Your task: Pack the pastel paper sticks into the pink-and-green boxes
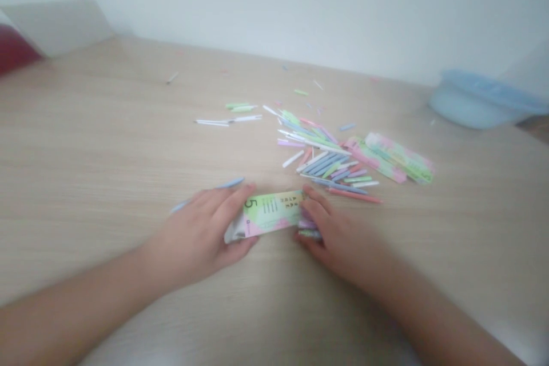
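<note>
Between my two hands lies a small green and pink printed packet (274, 211) with a large 5 at its left part. My left hand (206, 229) grips its left end, thumb below and fingers above. The right end is held by my right hand (338, 234), where purple and green bits show under the fingers. A blue stick (231, 182) pokes out beyond my left hand. Past my right hand is a loose pile of pastel sticks (328, 163) in blue, green, white, pink and purple.
Two similar printed packets (398, 157) lie right of the pile. Several loose sticks (242, 107) are scattered farther back. A light blue container (480, 100) stands at the back right. A pale box-like object (60, 26) and a red item (15, 50) are at the far left.
</note>
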Demonstrator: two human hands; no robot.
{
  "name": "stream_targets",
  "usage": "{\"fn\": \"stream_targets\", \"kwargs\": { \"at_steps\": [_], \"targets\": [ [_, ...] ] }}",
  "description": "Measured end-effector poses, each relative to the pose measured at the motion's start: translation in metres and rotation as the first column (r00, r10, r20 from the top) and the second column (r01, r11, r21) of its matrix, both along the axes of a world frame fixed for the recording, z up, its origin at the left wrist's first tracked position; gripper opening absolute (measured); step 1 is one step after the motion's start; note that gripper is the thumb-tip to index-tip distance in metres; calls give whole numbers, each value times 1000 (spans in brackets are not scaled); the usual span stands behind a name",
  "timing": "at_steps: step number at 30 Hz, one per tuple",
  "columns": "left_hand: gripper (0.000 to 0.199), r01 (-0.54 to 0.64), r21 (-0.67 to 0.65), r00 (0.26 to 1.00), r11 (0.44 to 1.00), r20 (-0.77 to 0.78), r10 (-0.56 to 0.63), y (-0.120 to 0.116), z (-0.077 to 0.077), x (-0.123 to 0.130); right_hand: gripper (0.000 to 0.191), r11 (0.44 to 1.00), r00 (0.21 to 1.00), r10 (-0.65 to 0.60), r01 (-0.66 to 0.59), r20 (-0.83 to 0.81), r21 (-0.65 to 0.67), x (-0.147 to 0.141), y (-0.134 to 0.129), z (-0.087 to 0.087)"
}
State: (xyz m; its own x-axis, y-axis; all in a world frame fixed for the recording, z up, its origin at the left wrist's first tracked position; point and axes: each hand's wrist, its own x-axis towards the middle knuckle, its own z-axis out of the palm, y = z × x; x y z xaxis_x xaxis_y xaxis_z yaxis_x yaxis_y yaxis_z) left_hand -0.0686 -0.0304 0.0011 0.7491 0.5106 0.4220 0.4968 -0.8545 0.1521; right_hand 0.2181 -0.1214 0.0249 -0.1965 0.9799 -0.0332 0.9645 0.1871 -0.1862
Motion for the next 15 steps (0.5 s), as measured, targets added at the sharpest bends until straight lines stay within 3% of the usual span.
{"fn": "stream_targets", "kwargs": {
  "at_steps": [3,5,7,10,12,15],
  "targets": [
    [86,46,14,991,999,122,-47,-3,0,-7,72,999,999,27,-26,-43,24,6,0,0],
    [88,121,-74,970,990,219,-102,-7,-1,-10,77,999,996,52,-50,-66,21,6,-2,3],
    [93,234,-212,912,949,387,-138,-13,0,-11,70,998,992,55,-56,-113,-7,1,-5,9],
    [111,303,-380,827,874,561,-43,-22,5,-7,52,996,970,2,-23,-241,-86,-13,-12,23],
    [113,309,-461,872,832,487,-54,-29,11,-3,45,990,948,-34,-11,-316,-140,-25,-17,32],
    [76,392,-628,915,673,342,-213,-38,16,2,52,985,934,-13,-48,-357,-163,-39,-23,38]
  ]
}}
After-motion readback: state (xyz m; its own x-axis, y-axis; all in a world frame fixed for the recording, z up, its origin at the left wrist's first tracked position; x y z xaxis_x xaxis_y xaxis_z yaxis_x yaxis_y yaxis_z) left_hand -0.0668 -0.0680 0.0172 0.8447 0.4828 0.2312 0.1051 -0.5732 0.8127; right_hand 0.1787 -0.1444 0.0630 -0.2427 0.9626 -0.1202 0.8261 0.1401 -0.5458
